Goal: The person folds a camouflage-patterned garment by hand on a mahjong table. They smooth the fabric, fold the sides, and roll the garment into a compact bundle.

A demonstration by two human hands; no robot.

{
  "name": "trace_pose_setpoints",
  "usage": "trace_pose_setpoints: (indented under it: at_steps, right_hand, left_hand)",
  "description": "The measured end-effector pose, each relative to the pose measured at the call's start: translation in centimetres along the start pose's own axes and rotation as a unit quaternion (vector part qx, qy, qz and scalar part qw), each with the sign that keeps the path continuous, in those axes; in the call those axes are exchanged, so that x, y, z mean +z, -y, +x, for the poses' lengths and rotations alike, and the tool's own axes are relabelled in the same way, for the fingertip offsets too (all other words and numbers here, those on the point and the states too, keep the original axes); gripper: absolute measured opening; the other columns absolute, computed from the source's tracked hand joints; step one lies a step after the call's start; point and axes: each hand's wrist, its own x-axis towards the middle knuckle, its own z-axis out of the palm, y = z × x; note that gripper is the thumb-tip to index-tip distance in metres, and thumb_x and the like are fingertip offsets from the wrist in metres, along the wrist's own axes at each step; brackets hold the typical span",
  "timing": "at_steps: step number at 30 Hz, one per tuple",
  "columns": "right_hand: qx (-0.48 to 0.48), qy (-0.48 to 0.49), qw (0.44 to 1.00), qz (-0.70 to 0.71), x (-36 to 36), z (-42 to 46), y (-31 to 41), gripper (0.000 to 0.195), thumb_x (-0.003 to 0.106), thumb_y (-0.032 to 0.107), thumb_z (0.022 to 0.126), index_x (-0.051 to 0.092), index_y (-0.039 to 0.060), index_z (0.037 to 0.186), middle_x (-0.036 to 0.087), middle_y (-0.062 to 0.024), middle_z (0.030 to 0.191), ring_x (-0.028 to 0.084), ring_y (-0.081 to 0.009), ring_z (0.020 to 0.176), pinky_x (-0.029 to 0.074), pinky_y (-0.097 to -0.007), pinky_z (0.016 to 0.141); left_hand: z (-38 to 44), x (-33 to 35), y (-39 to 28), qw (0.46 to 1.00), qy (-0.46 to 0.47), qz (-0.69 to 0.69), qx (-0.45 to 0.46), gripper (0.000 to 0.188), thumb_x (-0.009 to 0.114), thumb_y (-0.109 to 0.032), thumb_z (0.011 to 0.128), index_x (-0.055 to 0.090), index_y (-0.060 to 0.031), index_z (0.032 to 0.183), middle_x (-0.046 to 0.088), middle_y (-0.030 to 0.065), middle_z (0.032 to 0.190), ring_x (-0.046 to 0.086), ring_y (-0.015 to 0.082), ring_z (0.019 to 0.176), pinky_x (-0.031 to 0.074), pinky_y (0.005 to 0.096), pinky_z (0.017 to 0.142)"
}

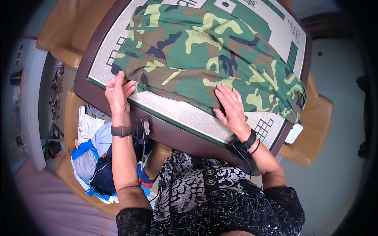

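Note:
A camouflage garment [189, 56] in green, brown, black and lime is spread over the table, with some wrinkles across it. My left hand [118, 88] pinches its near left corner between thumb and fingers. On the garment's near edge, right of the middle, my right hand [230, 106] rests palm down with the thumb apart. Under the cloth lies a grey and green mahjong table mat [168, 109] with printed tile patterns and characters. At the right, the garment's end reaches the table's rim.
The mahjong table has a dark brown rim [183, 138]. A tan chair [66, 171] at the left holds a heap of clothes [97, 168]. More tan chairs stand at the far left [73, 23] and at the right [319, 126]. Straps with small devices and cables circle both wrists.

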Motion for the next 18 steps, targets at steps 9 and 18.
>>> trace_pose_setpoints:
  at_steps: [9, 18]
  right_hand:
    - [-0.032, -0.103, 0.994, -0.03, -0.7, 0.5, -1.6, 0.033, 0.064, -0.002, 0.068, 0.061, 0.0041, 0.101, 0.061, -0.0085, 0.103, 0.057, -0.0253, 0.101, 0.041, -0.046, 0.091]
    - [0.052, -0.058, 0.993, -0.092, -0.7, -1.7, -2.7, 0.058, 0.067, -0.005, 0.058, 0.055, 0.0043, 0.114, 0.052, -0.0124, 0.122, 0.048, -0.0292, 0.118, 0.038, -0.0458, 0.096]
  left_hand:
    - [1.2, 0.8, -0.5, 0.992, -0.004, 0.13, -0.005, 0.034, 0.067, -0.026, 0.081, 0.055, -0.0022, 0.102, 0.057, 0.0062, 0.077, 0.056, 0.013, 0.05, 0.051, 0.0223, 0.04]
    - [3.2, -1.9, 1.3, 0.807, -0.039, 0.519, 0.278, 0.042, 0.067, -0.033, 0.077, 0.06, 0.0054, 0.093, 0.057, 0.0182, 0.092, 0.055, 0.0312, 0.081, 0.043, 0.0379, 0.074]
